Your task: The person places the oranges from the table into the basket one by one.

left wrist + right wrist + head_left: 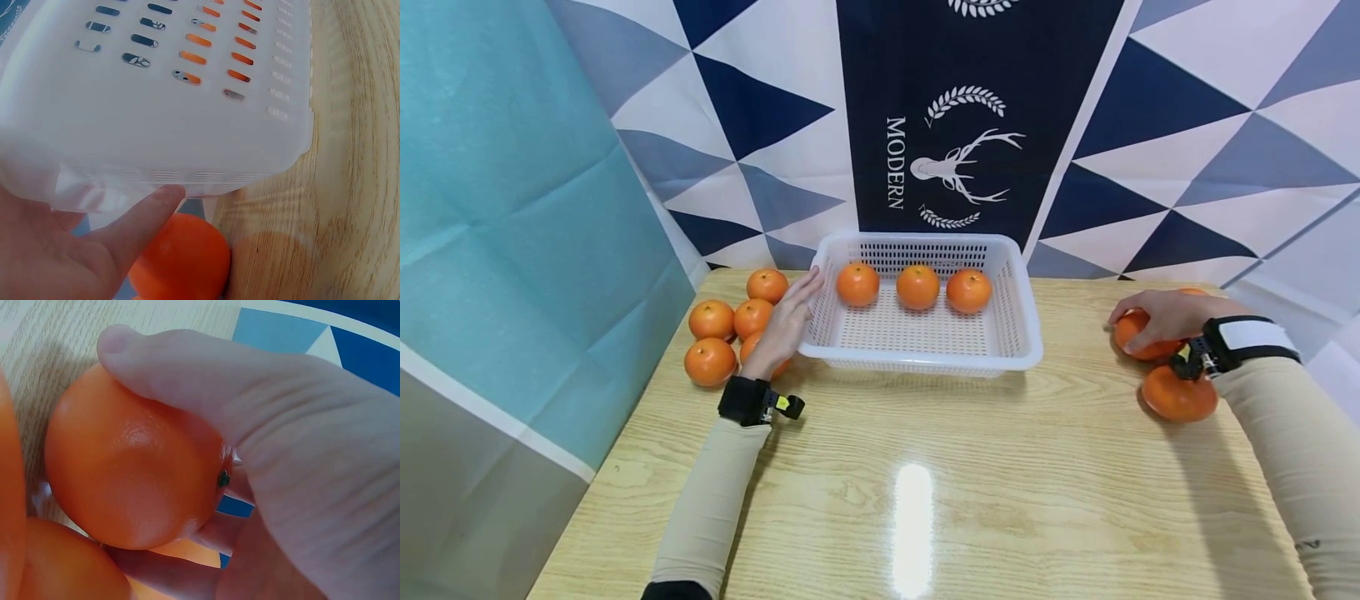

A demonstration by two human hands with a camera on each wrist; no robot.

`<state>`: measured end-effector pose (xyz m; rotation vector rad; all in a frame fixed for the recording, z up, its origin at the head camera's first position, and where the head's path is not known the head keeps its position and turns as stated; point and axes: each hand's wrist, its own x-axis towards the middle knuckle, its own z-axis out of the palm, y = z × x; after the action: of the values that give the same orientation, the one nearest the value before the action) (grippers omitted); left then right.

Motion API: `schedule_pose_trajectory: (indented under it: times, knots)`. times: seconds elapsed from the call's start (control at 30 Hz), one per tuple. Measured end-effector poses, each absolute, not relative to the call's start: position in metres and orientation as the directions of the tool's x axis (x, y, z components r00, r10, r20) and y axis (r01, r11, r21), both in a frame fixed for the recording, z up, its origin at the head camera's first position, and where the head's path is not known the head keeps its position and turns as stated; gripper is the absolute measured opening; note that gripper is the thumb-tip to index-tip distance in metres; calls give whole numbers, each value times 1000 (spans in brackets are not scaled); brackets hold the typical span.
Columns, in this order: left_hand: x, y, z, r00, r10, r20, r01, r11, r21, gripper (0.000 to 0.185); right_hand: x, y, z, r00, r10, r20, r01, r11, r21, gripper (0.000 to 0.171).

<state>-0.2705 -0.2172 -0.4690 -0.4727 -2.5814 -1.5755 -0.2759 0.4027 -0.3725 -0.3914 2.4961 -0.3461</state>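
Orange fruit and white basket on wood-grain table

Wood-grain table (925,500): carries every item listed. Backdrop cloth (955,125): navy panel with a white stag emblem and the word "MODERN" set vertically; no other writing legible.

White slotted basket (925,333): at the far middle of the table, three oranges (913,286) in a row along its back wall. Left hand (784,327): fingers straight and flat against the basket's left wall, holding nothing, steadying it; a cluster of loose oranges (730,329) lies just beside it.

Right hand (1165,317): thumb and fingers curled round one orange (134,465) at the table's right edge; two more fruit lie touching or just beside it.

Handling note: the grip looks best kept around the fruit's widest part, lifted straight up so neighbours do not roll, the basket held braced
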Motion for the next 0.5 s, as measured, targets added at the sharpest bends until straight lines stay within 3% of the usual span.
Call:
schedule_pose_trajectory:
  times: [0.27, 0.5]
  knots:
    - [-276, -217, -473, -951, 214, 224, 299, 448, 843, 84, -275, 403, -372, -798, -357, -486, -216, 922, -322, 55]
    - [-265, -215, -463, -950, 212, 228, 301, 441, 845, 69, -281, 407, -362, -830, -347, -437, -256, 933, -254, 62]
